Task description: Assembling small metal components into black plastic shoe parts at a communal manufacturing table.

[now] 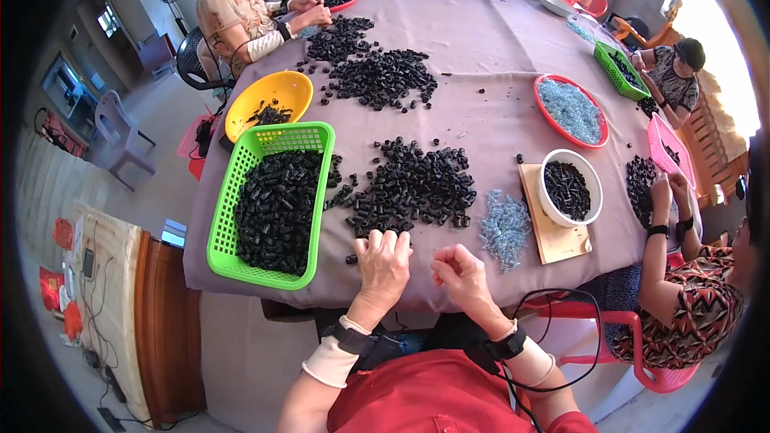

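My left hand (382, 263) is at the near edge of a loose pile of small black tubular plastic parts (417, 184). Its fingers are curled down and closed, and whatever they hold is hidden under the knuckles. A single black part (351, 259) lies just left of that hand. To the right, my right hand (463, 274) is held near the table's front edge, thumb and fingers pinched together; anything between them is too small to name. A heap of small clear bluish pieces (505, 228) lies beyond and right of it.
A green basket (326, 192) of black parts stands left, a yellow bowl (295, 95) behind it. At right, a white tub (595, 192) of dark pieces rests on a cardboard piece (553, 246), near a red tray (603, 132). Other people sit around the table.
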Demonstrator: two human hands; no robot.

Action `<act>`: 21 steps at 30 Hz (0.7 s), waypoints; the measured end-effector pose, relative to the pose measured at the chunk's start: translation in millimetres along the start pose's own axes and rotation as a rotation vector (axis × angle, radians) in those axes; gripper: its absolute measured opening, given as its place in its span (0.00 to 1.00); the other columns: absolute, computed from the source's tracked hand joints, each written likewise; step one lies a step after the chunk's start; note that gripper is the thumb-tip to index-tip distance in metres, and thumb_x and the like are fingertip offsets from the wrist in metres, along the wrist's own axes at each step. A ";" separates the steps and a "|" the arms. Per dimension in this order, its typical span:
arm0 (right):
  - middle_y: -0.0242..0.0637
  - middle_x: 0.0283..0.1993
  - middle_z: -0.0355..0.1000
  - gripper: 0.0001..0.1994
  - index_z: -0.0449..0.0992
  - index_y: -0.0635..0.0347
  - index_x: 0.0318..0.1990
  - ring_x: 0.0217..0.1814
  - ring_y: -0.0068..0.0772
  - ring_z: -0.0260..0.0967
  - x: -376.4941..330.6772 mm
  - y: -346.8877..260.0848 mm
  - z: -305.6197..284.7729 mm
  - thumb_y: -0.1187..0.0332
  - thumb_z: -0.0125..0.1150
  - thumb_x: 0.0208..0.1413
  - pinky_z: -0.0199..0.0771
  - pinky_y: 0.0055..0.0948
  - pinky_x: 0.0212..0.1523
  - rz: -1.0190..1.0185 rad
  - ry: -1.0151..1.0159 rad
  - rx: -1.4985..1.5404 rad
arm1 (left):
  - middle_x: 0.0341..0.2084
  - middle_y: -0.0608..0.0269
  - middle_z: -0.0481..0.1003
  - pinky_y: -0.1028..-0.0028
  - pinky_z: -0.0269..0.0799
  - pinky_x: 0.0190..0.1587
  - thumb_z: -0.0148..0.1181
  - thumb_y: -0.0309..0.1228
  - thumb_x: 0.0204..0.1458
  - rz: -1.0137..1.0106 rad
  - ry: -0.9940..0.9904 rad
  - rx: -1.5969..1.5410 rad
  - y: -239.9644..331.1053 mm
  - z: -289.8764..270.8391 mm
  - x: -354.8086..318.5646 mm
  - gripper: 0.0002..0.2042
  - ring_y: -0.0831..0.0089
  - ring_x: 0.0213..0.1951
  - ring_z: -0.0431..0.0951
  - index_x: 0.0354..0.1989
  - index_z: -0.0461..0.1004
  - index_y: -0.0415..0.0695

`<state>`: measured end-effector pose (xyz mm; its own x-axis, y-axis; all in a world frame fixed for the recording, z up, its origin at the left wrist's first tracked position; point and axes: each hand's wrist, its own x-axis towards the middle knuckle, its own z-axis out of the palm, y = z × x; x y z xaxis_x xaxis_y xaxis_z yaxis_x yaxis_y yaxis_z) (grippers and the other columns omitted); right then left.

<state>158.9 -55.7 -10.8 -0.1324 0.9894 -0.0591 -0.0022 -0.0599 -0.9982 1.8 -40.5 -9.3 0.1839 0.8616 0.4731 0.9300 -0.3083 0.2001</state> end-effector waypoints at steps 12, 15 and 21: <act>0.29 0.26 0.69 0.02 0.70 0.65 0.35 0.26 0.16 0.67 4.2 13.1 2.5 0.77 0.53 0.54 0.69 0.17 0.27 0.085 0.085 0.179 | 0.28 0.58 0.68 0.65 0.65 0.35 0.56 0.22 0.44 -0.071 0.012 -0.440 9.8 -12.2 -8.7 0.07 0.60 0.34 0.70 0.33 0.68 0.42; 0.30 0.26 0.69 0.03 0.70 0.65 0.36 0.26 0.17 0.67 1.8 8.4 4.2 0.78 0.53 0.54 0.69 0.18 0.29 -0.054 0.021 0.028 | 0.31 0.53 0.70 0.64 0.69 0.36 0.55 0.18 0.46 -0.154 -0.061 -0.705 13.7 -20.0 -12.8 0.09 0.54 0.35 0.72 0.36 0.68 0.39; 0.31 0.27 0.68 0.02 0.69 0.65 0.35 0.27 0.18 0.67 0.0 -4.3 6.0 0.78 0.52 0.54 0.69 0.19 0.29 -0.102 -0.013 -0.053 | 0.28 0.57 0.71 0.73 0.68 0.30 0.55 0.17 0.46 -0.189 -0.013 -0.777 13.5 -18.4 -17.7 0.08 0.65 0.28 0.74 0.35 0.70 0.38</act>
<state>153.0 -56.3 -6.4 -0.1471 0.9882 0.0427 0.0365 0.0485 -0.9982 5.2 -67.3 0.8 0.0536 0.9305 0.3623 0.4590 -0.3452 0.8187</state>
